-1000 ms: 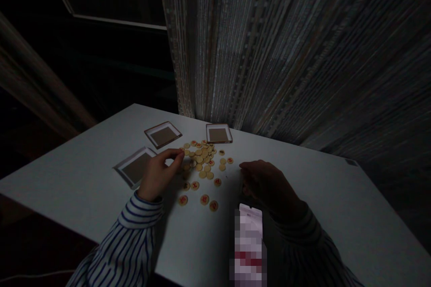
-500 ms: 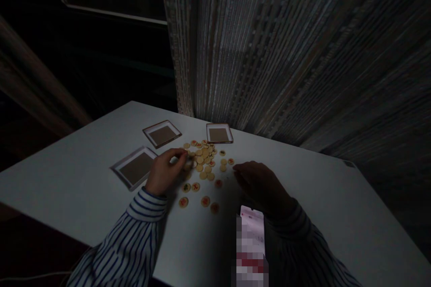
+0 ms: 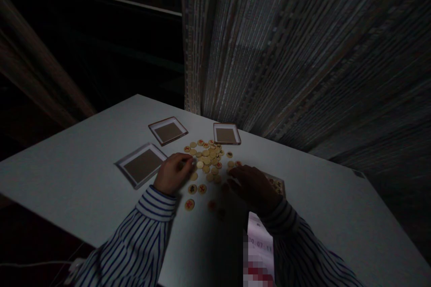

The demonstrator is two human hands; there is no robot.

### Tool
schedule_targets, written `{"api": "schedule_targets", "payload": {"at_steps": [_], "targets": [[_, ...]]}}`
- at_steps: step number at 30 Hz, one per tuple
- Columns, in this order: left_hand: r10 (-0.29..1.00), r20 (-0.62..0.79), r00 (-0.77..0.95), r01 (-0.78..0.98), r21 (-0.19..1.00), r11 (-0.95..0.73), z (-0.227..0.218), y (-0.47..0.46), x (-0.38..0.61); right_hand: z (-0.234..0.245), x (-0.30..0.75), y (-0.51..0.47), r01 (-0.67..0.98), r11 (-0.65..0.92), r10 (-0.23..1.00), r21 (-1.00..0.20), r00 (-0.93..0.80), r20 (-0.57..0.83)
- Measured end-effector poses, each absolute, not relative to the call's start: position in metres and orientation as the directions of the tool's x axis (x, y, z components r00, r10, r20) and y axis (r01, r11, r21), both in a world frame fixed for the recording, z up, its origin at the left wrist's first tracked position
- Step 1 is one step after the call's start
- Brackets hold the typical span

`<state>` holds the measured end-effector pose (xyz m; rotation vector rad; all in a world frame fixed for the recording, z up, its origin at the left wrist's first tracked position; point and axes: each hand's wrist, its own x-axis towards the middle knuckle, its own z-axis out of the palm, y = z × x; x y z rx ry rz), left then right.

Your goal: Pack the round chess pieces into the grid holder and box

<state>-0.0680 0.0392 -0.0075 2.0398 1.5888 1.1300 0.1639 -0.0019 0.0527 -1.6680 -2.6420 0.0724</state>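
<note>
Round wooden Chinese chess pieces (image 3: 209,157) lie in a loose pile mid-table, some blank side up, others showing red or dark characters. At the pile's left edge, my left hand (image 3: 175,171) is closed in a pinch, with a pale sliver of a piece at its fingertips. My right hand (image 3: 252,184) hovers palm down at the pile's right side, its curved fingers reaching over a piece and its thumb apart. Below the pile lies a red-marked piece (image 3: 189,205). Shadow darkens the pieces near my right hand.
Three shallow trays stand around the pile: a left one (image 3: 141,165), a back-left one (image 3: 168,131) and a back one (image 3: 227,133). A box of pieces (image 3: 283,185) shows partly behind my right hand. A lit phone (image 3: 261,237) lies near my right forearm. A curtain (image 3: 242,54) hangs behind the white table (image 3: 323,215).
My right hand has moved left to the pieces, uncovering part of the box of pieces. A red-marked piece now shows beyond my left hand. The view has shifted slightly.
</note>
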Motion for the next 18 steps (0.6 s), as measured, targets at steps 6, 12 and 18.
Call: {"api": "schedule_targets", "payload": {"at_steps": [6,12,18], "targets": [[0.913,0.401,0.070,0.690,0.642,-0.335,-0.013,0.039,-0.071,0.048,0.146,0.006,0.922,0.386,0.914,-0.029,-0.387,-0.119],[0.909,0.403,0.104,0.726,0.594,-0.347,-0.016,0.039,-0.072,0.038,0.137,0.011,0.933,0.360,0.924,-0.010,-0.358,-0.136],[0.910,0.384,0.158,0.763,0.538,-0.359,-0.013,0.038,-0.073,0.033,0.130,0.016,0.932,0.363,0.914,-0.022,-0.360,-0.187]]}}
